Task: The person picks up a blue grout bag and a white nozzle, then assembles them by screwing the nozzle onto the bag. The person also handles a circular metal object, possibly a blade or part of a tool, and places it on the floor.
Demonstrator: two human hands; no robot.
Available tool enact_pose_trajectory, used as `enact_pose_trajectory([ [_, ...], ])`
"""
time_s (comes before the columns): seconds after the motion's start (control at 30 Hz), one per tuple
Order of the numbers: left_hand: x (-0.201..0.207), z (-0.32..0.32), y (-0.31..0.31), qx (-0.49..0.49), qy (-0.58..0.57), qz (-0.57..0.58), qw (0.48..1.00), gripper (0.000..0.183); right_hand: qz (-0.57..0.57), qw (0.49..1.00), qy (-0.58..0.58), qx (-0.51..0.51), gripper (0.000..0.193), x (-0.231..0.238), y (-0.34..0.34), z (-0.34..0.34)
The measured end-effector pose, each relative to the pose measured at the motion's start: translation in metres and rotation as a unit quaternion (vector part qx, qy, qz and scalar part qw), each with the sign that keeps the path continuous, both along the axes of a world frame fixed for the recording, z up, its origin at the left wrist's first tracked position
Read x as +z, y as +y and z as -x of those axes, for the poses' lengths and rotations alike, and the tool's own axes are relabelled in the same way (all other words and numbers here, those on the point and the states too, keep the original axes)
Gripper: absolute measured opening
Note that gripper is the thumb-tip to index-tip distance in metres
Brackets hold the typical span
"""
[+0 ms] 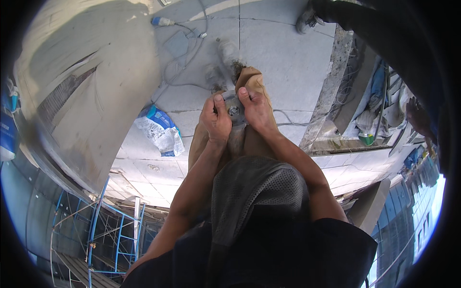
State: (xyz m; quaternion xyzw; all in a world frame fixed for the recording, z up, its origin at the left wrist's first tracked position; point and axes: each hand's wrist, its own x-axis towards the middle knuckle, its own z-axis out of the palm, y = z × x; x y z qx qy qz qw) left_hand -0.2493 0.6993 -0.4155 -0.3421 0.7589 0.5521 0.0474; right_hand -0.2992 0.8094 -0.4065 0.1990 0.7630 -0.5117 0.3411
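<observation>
A grey round disc [234, 109] with a hub at its centre sits in front of me, on what looks like an angle grinder [236, 140] whose body points back between my thighs. My left hand [217, 119] is closed on the disc's left edge, thumb on top. On the opposite edge, my right hand [254, 109] grips it the same way, thumb pressed near the rim. The fingers under the disc are hidden. Beneath my hands are my tan trouser legs [198, 141].
A cable [192, 53] with a blue plug [162, 21] lies on the pale slabs. Left are a blue and white bag [163, 129], a curved pale surface [115, 72] and blue scaffolding [120, 235]. Another person's shoe [307, 20] stands at the upper right, near a rough-edged channel [353, 91].
</observation>
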Motion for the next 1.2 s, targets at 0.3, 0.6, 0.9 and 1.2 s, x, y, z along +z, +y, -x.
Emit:
enact_pose_trajectory([
  [0.3,-0.003,0.011,-0.009,0.000,0.010,-0.035,0.999,0.039,0.118,0.984,0.068,0.111,0.046,-0.026,0.013,0.017],
  [0.6,-0.008,0.019,-0.032,-0.070,-0.009,-0.052,0.996,0.034,0.005,0.992,0.112,0.059,0.038,-0.012,-0.007,0.011],
  [0.9,0.001,0.017,-0.026,0.126,-0.017,-0.181,0.975,0.037,0.016,0.993,0.103,0.050,0.037,-0.019,-0.020,0.007],
  [1.2,-0.002,0.031,-0.040,0.004,-0.060,-0.038,0.997,0.039,-0.010,0.993,0.120,0.010,0.038,-0.022,-0.031,0.007],
])
